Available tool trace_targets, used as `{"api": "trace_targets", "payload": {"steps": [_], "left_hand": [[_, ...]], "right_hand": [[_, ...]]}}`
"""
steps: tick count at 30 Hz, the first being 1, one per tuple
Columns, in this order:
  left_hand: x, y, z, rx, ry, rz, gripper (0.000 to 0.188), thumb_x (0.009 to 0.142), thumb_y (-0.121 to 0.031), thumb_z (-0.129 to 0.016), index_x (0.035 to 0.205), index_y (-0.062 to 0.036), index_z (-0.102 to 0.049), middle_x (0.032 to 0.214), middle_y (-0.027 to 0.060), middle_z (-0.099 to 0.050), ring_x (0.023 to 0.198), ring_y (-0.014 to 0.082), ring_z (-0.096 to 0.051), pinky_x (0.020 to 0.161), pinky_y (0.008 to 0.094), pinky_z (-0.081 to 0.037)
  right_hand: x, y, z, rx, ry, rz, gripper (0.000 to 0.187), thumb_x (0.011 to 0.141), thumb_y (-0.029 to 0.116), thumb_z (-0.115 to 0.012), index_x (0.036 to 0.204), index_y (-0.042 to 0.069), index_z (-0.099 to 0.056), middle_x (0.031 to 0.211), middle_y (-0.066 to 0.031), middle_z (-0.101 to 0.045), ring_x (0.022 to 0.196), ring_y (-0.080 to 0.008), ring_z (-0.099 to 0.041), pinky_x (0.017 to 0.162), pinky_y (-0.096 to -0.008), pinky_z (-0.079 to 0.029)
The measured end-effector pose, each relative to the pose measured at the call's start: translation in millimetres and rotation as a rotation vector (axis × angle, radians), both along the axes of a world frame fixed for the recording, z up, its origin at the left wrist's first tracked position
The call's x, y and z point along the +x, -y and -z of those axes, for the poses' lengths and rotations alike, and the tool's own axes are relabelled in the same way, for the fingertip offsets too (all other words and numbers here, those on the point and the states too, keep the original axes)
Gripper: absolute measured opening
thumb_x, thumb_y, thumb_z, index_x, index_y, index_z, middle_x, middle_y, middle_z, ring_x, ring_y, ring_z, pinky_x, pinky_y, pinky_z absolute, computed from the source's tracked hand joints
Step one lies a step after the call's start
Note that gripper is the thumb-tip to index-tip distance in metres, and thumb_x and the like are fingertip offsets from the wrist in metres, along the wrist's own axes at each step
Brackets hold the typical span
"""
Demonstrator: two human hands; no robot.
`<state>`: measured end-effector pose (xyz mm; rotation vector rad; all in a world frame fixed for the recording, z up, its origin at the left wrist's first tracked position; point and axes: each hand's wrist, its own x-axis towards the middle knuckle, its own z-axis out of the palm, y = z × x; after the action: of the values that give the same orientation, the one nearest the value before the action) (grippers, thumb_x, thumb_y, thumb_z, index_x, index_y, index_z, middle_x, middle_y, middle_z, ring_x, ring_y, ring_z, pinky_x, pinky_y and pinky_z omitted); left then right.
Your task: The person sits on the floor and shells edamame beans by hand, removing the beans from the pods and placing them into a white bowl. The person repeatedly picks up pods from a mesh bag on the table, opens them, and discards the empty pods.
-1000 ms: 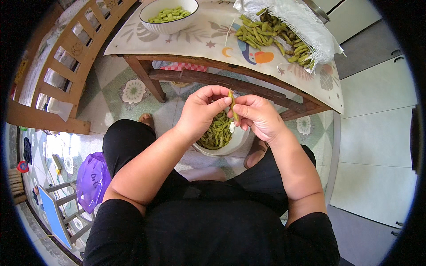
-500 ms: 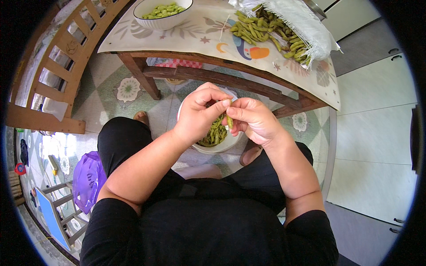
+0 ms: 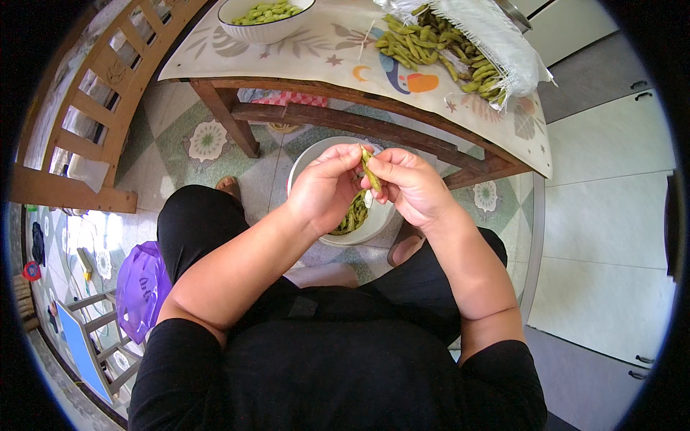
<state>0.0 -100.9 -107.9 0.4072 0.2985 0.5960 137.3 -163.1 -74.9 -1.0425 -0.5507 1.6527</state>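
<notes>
Between my two hands is a green-yellow soybean pod (image 3: 371, 172), tilted, its upper end at the left fingertips. My left hand (image 3: 327, 179) is closed, thumb and fingers pinching the pod's tip. My right hand (image 3: 410, 183) grips the pod's side with thumb and curled fingers. Directly below stands a white bucket (image 3: 305, 159) on the floor, with a heap of pods or hulls (image 3: 352, 219) in it, partly hidden by my hands. On the table are more pods (image 3: 413, 47) by a white woven sack (image 3: 496, 43), and a white bowl (image 3: 262, 30) of shelled green beans (image 3: 266, 13).
A wooden table (image 3: 323, 92) with a patterned cover (image 3: 316, 61) stands ahead. To the left are a slatted wooden bench (image 3: 75, 147), a purple plastic bag (image 3: 142, 287) and a blue-topped stool (image 3: 85, 352). Pale cabinets (image 3: 604, 215) line the right side.
My hands have shifted slightly and the left fingers have turned upward along the pod. More of the pod and of the bucket's rim now shows.
</notes>
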Motion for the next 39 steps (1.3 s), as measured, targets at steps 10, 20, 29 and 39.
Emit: {"api": "trace_targets", "payload": {"steps": [10, 20, 29, 39], "left_hand": [[4.9, 8.3, 0.9, 0.062, -0.137, -0.123, 0.016, 0.084, -0.018, -0.053, 0.093, -0.0059, -0.054, 0.081, 0.0019, -0.056, 0.071, 0.0118, -0.050, 0.068, 0.0272, -0.041], [7.8, 3.0, 7.6, 0.751, -0.503, -0.295, 0.010, 0.087, -0.013, -0.047, 0.089, -0.0040, -0.050, 0.081, 0.0001, -0.051, 0.070, 0.0062, -0.047, 0.061, 0.0193, -0.040], [5.7, -6.7, 5.8, 0.900, -0.557, -0.260, 0.013, 0.087, -0.010, -0.045, 0.095, -0.0027, -0.052, 0.081, 0.0016, -0.053, 0.069, 0.0075, -0.049, 0.062, 0.0199, -0.042], [5.3, -4.9, 11.4, 0.436, -0.289, -0.195, 0.016, 0.081, -0.009, -0.057, 0.093, -0.0008, -0.053, 0.079, 0.0027, -0.055, 0.068, 0.0078, -0.052, 0.061, 0.0205, -0.044]], "right_hand": [[-5.7, -4.1, 7.9, 0.047, 0.226, 0.080, 0.012, 0.080, 0.018, -0.058, 0.074, 0.007, -0.055, 0.064, 0.0000, -0.055, 0.053, -0.0069, -0.048, 0.047, -0.0184, -0.035], [-6.9, -4.1, 12.2, 0.032, 0.338, 0.081, 0.013, 0.081, 0.020, -0.057, 0.076, 0.007, -0.055, 0.063, 0.0015, -0.053, 0.052, -0.0066, -0.049, 0.044, -0.0178, -0.034], [-2.0, -1.6, 13.3, 0.024, 0.384, 0.081, 0.013, 0.081, 0.018, -0.057, 0.082, 0.005, -0.055, 0.069, -0.0012, -0.055, 0.053, -0.0059, -0.049, 0.045, -0.0170, -0.036], [3.4, -3.9, 12.4, 0.019, 0.395, 0.032, 0.018, 0.080, 0.017, -0.059, 0.089, 0.002, -0.056, 0.075, -0.0035, -0.059, 0.057, -0.0069, -0.050, 0.046, -0.0175, -0.039]]}}
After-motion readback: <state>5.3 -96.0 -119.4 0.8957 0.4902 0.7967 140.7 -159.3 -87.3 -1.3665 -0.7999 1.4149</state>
